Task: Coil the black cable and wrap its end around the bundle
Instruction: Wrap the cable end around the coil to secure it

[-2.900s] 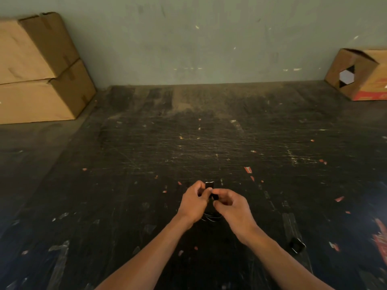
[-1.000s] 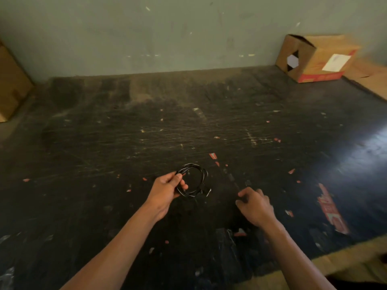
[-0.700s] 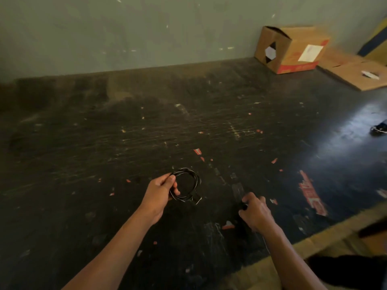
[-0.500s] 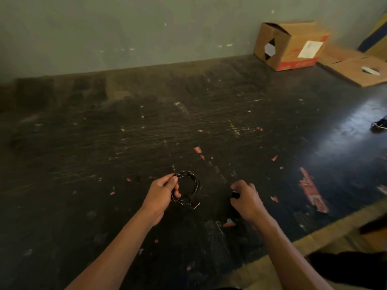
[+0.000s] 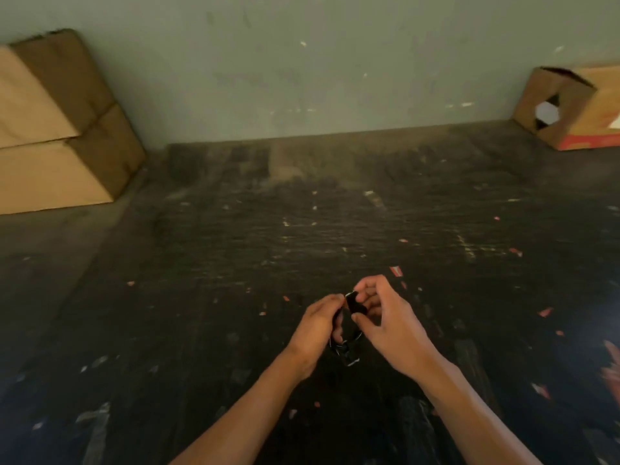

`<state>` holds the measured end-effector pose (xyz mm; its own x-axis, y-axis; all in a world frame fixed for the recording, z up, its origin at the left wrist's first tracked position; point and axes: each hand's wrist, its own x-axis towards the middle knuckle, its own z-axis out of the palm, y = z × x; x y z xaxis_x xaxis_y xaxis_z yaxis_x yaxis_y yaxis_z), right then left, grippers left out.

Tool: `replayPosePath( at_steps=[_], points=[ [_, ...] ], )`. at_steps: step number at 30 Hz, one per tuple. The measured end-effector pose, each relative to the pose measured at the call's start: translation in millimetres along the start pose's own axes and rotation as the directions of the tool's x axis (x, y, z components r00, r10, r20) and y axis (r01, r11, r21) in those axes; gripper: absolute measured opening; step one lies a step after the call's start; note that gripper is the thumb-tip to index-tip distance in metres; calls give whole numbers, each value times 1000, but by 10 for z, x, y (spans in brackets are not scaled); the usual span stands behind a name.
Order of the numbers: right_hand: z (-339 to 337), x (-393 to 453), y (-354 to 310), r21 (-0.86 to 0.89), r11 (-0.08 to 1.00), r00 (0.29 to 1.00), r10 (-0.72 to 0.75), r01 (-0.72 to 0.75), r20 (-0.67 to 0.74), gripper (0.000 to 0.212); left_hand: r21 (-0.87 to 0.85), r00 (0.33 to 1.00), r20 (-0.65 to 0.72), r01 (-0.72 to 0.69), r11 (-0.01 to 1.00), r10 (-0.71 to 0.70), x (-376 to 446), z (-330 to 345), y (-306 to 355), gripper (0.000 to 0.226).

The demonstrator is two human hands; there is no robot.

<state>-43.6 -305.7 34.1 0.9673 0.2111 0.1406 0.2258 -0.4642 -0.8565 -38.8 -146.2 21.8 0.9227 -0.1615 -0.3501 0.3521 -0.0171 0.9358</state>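
Observation:
The black cable [image 5: 349, 349] hangs as a small coiled bundle between my two hands, just above the dark table. My left hand [image 5: 317, 325] grips the coil's left side with closed fingers. My right hand [image 5: 385, 318] pinches a small black piece [image 5: 353, 302] at the top of the coil between thumb and fingers. Whether that piece is the cable's plug or a separate clip I cannot tell. The hands hide most of the coil; only its lower loops show.
The dark scratched table [image 5: 235, 263] carries small red and white scraps. Two stacked cardboard boxes [image 5: 57, 129] stand at the back left against the grey wall. An open cardboard box [image 5: 570, 109] lies at the back right.
My right hand picked a small black piece off the table at the right and brought it to the coil. The hands are together again. The view swung back to the left.

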Motion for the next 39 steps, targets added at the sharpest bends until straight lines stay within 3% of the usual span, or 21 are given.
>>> replayPosePath(
  at_steps=[5, 9, 14, 17, 19, 23, 27, 29, 31, 34, 39],
  points=[
    [50, 69, -76, -17, 998, 994, -61, 63, 89, 50, 64, 992, -86, -87, 994, 92, -41, -143, 16, 28],
    [115, 90, -93, 66, 998, 1000, -6, 4, 28, 35, 122, 987, -61, -139, 983, 147, -72, -196, 65, 28],
    [180, 82, -117, 16, 995, 995, -97, 97, -19, 30, -23, 996, -64, -66, 998, 65, -110, -193, 82, 28],
    [179, 75, -122, 20, 995, 995, -102, 102, -3, 27, 3, 997, -58, -49, 999, 49, -121, -204, 88, 27],
    [175, 62, -138, 43, 994, 995, -103, 103, 10, 26, 10, 993, -112, -30, 999, 31, -114, -200, 82, 26],
    [119, 65, -191, 125, 984, 991, -131, 129, 4, 26, -136, 976, -210, 26, 990, -55, -88, -287, 58, 25],
    [94, 66, -184, 395, 918, 982, -50, -25, 180, 25, -141, 987, -161, -4, 990, -19, -87, -367, 50, 23],
    [112, 73, -192, 548, 827, 979, 16, -128, 203, 11, -135, 988, -155, -40, 990, 19, -81, -403, 60, 23],
    [161, 92, -198, 649, 718, 966, 144, -252, 215, 13, -129, 989, -137, -81, 988, 63, -89, -436, 72, 23],
    [274, 141, -180, 598, 722, 934, 323, -349, 155, 3, -73, 987, -83, -141, 987, 135, -113, -437, 62, 25],
    [366, 131, -182, 550, 716, 893, 428, -430, 140, 21, -16, 980, -52, -191, 981, 190, -114, -426, 35, 27]
  ],
)
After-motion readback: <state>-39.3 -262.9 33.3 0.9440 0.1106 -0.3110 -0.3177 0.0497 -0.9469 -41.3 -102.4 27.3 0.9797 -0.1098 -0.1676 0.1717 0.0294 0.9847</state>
